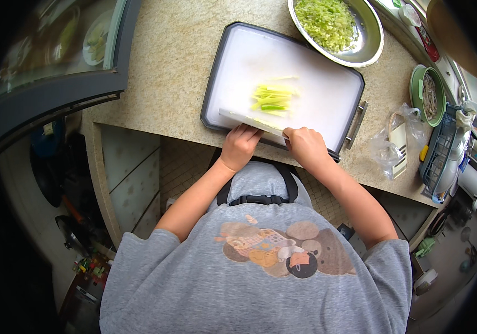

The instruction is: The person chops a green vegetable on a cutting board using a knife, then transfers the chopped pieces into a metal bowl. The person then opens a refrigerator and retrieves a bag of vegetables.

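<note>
A white cutting board [322,96] with a dark rim lies on the counter before me. My right hand [308,146] grips a kitchen knife [255,122] at its handle end, and the broad blade reaches left over the board's near side. Small pale bits cling to the blade. My left hand [241,144] is at the blade's near side, its fingertips hidden behind or against the blade; what they touch cannot be made out. Just beyond the knife lies a loose pile of light green vegetable strips [274,99].
A steel bowl [363,31] of chopped green vegetable [326,23] overlaps the board's far right corner. To the right are a slicer [398,146], plastic bags [384,156], a green bowl [417,92] and a dish rack [436,154]. An open window frame [58,89] juts over the left.
</note>
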Demonstrator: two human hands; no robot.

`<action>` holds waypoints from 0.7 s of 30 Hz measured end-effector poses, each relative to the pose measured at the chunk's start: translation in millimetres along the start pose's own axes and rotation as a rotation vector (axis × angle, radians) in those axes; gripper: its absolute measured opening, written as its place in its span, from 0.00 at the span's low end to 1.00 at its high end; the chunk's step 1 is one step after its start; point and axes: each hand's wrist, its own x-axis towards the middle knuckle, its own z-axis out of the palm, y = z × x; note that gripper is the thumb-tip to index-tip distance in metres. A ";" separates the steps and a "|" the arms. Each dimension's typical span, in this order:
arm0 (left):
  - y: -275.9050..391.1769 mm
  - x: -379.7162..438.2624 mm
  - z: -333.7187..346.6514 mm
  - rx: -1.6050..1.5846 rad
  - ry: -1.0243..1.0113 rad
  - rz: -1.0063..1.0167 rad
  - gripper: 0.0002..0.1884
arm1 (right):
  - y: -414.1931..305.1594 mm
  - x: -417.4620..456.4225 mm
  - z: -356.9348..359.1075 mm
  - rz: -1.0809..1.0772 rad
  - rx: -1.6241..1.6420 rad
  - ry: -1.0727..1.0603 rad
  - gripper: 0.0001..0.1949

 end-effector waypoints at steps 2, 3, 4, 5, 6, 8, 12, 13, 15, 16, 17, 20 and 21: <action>2.2 5.1 -2.6 -0.033 0.019 -0.004 0.09 | 3.0 4.2 -3.7 0.020 0.193 0.050 0.05; 2.7 5.3 -2.9 -0.029 0.009 -0.005 0.09 | 4.2 5.3 -4.6 0.029 0.292 0.075 0.05; 3.1 5.4 -3.1 -0.026 -0.001 -0.005 0.10 | 7.5 4.2 -2.6 0.035 0.310 0.081 0.06; 3.0 5.1 -3.8 -0.023 -0.012 -0.005 0.10 | 7.9 2.5 -3.5 0.016 0.270 0.085 0.05; 3.2 2.8 -3.9 -0.021 -0.033 -0.014 0.10 | 7.0 -0.9 -7.0 -0.002 0.228 0.085 0.05; 1.0 -1.3 -1.1 0.042 -0.015 0.015 0.10 | 6.9 -3.6 -11.5 -0.044 0.162 0.072 0.05; 2.0 -2.8 -1.2 0.066 -0.009 0.030 0.11 | 10.0 -5.2 -12.9 -0.101 0.048 0.041 0.03; 2.2 -3.1 -1.2 0.067 -0.011 0.032 0.11 | 10.7 -5.2 -12.2 -0.109 0.016 0.038 0.03; 2.5 -3.4 -1.1 0.070 -0.013 0.034 0.12 | 10.0 -4.6 -10.5 -0.077 -0.006 0.012 0.03; 2.3 -3.6 -0.7 0.072 -0.019 0.034 0.12 | 9.3 -4.4 -9.3 -0.060 -0.018 -0.001 0.02; 1.7 -4.1 -0.1 0.074 -0.024 0.035 0.13 | 8.7 -5.3 -5.8 -0.056 -0.020 0.012 0.02; 1.5 -4.8 0.6 0.078 -0.014 0.042 0.13 | 7.0 -8.2 1.6 -0.029 -0.037 0.042 0.02; 1.6 -6.2 0.1 0.080 -0.009 0.045 0.13 | 4.1 -8.7 3.1 -0.012 -0.040 0.045 0.02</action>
